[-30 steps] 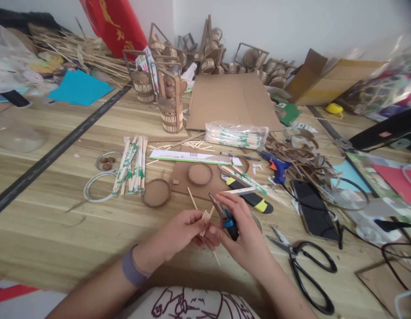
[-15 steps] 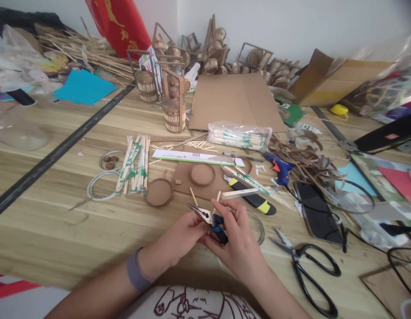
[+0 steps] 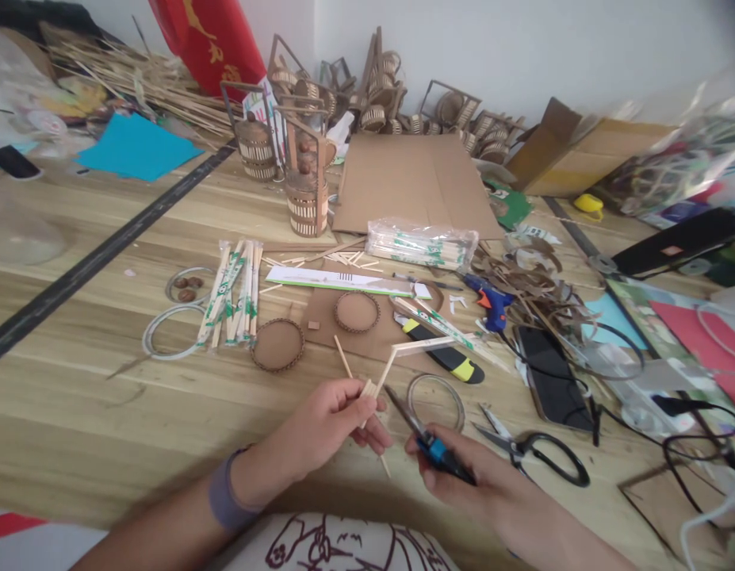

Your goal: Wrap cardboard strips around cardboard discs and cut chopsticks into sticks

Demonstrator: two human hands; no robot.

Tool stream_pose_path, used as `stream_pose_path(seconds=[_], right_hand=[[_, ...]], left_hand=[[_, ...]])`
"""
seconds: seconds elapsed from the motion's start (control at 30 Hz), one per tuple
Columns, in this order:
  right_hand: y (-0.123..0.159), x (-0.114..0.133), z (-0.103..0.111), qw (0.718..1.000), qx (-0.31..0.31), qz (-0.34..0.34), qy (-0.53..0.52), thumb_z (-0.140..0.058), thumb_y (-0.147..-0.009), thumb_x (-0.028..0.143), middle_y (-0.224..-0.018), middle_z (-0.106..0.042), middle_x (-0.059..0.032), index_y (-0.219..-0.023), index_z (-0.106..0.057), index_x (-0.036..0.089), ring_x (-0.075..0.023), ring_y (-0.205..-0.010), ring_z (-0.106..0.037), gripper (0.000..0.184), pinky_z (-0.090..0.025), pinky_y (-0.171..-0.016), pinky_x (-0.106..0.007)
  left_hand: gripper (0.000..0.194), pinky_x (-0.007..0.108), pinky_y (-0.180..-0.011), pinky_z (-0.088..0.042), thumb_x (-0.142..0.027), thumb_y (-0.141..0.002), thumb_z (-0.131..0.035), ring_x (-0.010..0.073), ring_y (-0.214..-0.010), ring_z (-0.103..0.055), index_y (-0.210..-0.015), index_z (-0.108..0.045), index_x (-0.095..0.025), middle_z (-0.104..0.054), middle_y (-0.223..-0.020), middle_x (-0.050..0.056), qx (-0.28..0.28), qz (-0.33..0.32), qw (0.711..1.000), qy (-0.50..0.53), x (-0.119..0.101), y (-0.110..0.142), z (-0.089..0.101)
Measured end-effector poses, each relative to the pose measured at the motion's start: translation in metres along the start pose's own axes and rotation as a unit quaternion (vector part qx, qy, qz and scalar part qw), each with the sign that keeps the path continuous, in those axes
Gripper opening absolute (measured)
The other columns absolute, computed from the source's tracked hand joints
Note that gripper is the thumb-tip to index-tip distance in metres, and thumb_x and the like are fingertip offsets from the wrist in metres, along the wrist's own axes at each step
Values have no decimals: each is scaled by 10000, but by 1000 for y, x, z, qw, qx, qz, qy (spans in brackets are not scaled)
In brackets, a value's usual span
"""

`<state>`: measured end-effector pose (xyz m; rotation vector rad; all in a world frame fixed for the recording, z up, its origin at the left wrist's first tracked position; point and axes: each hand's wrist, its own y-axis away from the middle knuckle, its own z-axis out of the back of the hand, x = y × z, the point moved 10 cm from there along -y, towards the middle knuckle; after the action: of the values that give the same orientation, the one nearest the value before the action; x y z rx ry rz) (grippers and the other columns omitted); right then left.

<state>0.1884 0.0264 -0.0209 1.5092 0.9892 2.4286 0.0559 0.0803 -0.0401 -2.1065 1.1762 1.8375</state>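
My left hand (image 3: 325,420) pinches several short pieces of wooden chopstick (image 3: 369,391) between thumb and fingers. A longer thin stick (image 3: 342,354) shows beyond the fingers, and a pale stick end (image 3: 385,465) pokes out below them. My right hand (image 3: 468,472) is closed round blue-and-black pliers (image 3: 430,442), their jaws pointing up and left, apart from the pieces. In front lie two braided brown rings (image 3: 277,345), a brown cardboard piece (image 3: 325,317), and wrapped chopsticks (image 3: 430,321). A coil of wire (image 3: 437,377) rests behind the pliers.
Black-handled scissors (image 3: 551,460) and a phone (image 3: 554,377) lie at right, near a blue glue gun (image 3: 491,301) and a yellow-black utility knife (image 3: 447,353). Packed chopsticks (image 3: 242,293) are at left. Small lidded baskets (image 3: 308,206) stand at the back.
My right hand has drawn the pliers right and down, away from my left hand. The short stick pieces in my left hand now show, and the view has shifted slightly.
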Motion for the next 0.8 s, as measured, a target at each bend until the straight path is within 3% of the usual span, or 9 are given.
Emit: stream_pose_path(seconds=[0.1, 0.23, 0.47, 0.63, 0.8], right_hand=[[6, -11, -3, 998, 21, -43, -32, -620, -804, 492, -1000, -651, -62, -1030, -664, 200, -269, -979, -563, 372, -436, -867, -378], [5, -7, -8, 995, 42, -65, -67, -633, -779, 493, -978, -635, -55, -1004, -664, 195, -248, -942, -536, 375, -411, -815, -345], [-10, 14, -18, 993, 76, -31, -83, -620, -771, 451, -793, -513, 7, -866, -595, 190, -168, -754, -432, 279, -332, -662, -288], [-16, 21, -23, 991, 105, 0, -86, -592, -772, 398, -859, -556, -18, -917, -622, 187, -179, -790, -453, 258, -344, -683, -296], [-19, 16, -24, 992, 102, -11, -77, -589, -766, 393, -861, -565, -20, -907, -615, 187, -180, -798, -464, 251, -361, -718, -310]], left_hand=[[537, 285, -657, -498, -675, -808, -570, 184, -670, -685, -874, -610, -144, -747, -738, 86, 7, 2, 1000, -7, 1, 1, -2], [587, 279, -645, -495, -707, -789, -572, 167, -633, -671, -911, -611, -134, -743, -734, 83, 35, 8, 999, 0, 5, 1, -8], [563, 276, -613, -494, -711, -805, -548, 157, -592, -656, -845, -581, -150, -714, -687, 63, 82, 14, 997, 0, 10, 4, -19], [549, 272, -608, -492, -705, -804, -551, 152, -586, -653, -827, -563, -156, -709, -685, 62, 92, 17, 996, -2, 12, 2, -22], [551, 274, -607, -493, -709, -794, -556, 150, -576, -646, -815, -559, -159, -708, -678, 63, 90, 25, 996, 3, 14, 3, -22]])
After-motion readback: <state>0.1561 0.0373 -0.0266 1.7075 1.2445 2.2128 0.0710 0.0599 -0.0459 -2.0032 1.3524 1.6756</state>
